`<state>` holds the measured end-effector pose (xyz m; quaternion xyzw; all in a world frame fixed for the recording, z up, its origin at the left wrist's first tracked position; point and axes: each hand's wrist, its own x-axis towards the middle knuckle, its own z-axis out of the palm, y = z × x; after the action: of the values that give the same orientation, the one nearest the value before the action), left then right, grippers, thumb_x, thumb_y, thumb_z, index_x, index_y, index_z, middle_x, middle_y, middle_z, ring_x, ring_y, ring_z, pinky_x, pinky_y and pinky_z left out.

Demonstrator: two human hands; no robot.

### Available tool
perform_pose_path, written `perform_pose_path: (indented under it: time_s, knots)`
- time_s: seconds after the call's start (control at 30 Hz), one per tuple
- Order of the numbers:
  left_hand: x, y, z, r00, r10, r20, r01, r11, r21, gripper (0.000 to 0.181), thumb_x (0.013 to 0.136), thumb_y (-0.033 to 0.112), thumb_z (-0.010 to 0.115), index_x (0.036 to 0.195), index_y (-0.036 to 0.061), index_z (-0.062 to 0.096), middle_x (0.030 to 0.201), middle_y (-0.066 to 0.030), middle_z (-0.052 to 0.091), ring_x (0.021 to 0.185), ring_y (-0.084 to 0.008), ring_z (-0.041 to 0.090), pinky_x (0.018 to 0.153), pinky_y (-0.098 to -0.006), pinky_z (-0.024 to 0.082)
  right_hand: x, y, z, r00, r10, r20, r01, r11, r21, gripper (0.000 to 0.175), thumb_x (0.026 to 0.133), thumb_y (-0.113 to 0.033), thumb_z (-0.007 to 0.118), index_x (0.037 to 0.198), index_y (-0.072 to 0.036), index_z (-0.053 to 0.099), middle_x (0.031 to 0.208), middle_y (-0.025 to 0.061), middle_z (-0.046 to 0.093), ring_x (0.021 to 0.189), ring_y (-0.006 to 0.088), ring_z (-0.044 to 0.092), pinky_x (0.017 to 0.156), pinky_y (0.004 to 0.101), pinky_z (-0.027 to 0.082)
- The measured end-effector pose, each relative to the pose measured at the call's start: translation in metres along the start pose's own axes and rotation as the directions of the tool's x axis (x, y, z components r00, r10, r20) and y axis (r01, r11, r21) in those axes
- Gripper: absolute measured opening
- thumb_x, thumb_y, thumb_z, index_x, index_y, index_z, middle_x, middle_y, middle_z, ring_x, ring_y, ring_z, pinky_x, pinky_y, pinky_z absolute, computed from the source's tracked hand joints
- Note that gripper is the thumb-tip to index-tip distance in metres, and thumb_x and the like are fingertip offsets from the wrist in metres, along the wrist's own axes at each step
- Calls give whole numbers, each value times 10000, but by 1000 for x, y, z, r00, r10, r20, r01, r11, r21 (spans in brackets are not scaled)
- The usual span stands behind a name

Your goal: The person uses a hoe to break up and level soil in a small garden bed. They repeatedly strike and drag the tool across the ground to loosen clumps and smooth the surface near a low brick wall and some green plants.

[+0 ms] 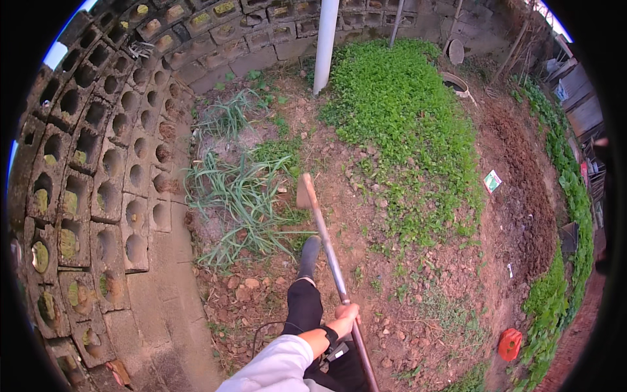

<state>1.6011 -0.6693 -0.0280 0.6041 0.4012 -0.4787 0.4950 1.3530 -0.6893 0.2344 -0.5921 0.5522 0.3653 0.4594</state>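
My left hand is closed around the long handle of a hoe, with a dark band on the wrist below it. From the bottom edge the handle slants up and to the left. At its far end the hoe's blade is beside a clump of green onion-like plants; whether it touches the soil I cannot tell. My right hand is out of view. A dark boot on my foot stands on the dirt, left of the handle.
A hollow-block wall curves along the left and back. Dense low greens grow beyond a white pole. On the right are a seed packet, turned dark soil, a red bag and a round container.
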Motion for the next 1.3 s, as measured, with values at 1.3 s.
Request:
perform_pose_path:
  time_s: [1.3]
  knots:
    - [81,386,-4,980,167,-112,-171,985,-28,216,764,147,636,669,21,488,506,-70,496,378,-191,490,353,-327,395,54,-263,-49,987,88,133,-75,992,-96,361,720,-189,640,941,87,567,772,201,581,713,280,556,627,400,439]
